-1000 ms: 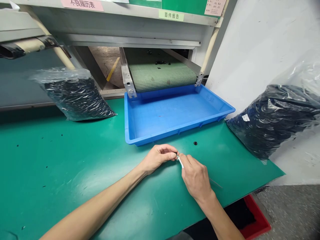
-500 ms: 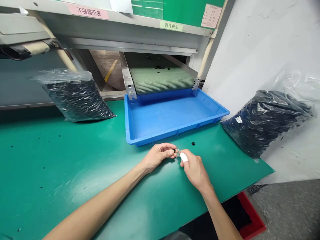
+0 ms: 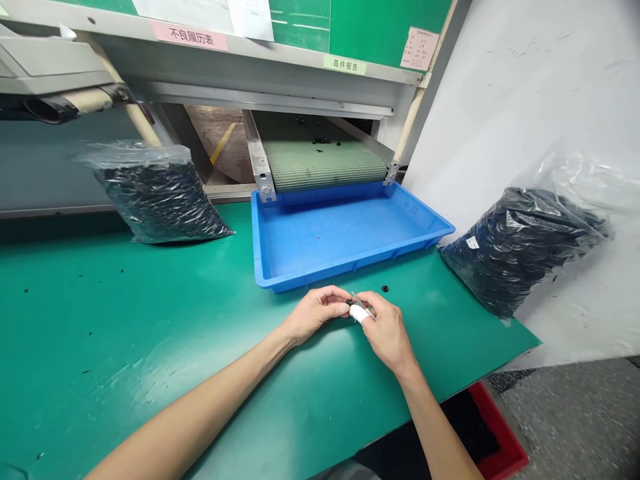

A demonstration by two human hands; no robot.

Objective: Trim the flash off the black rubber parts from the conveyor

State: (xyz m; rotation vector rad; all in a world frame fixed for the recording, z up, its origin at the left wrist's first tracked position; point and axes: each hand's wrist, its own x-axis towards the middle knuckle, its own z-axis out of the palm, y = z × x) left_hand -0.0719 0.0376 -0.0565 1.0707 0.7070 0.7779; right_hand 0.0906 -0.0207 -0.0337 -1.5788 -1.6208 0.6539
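My left hand (image 3: 316, 316) pinches a small black part (image 3: 349, 303) between thumb and fingertips, just above the green tabletop. Close against it on the right, my right hand (image 3: 391, 333) is closed on a thin, greyish tool (image 3: 355, 295), whose exact kind I cannot make out. A white cover (image 3: 359, 313) wraps the right thumb. The fingertips of both hands meet at the black part and partly hide it. Just beyond the right hand, a loose black ring-like part (image 3: 385, 289) lies on the table.
A blue tray (image 3: 305, 277) sits beyond my hands, under the end of a green conveyor belt (image 3: 325, 172) carrying several black bits. Clear bags of black parts stand left (image 3: 160, 200) and right (image 3: 520, 247). Below the table's right edge is a red bin (image 3: 505, 440).
My right hand has moved slightly left, bringing its covered thumb and the thin tool up against the black part. The left hand keeps its pinch. The camera view has shifted a little.
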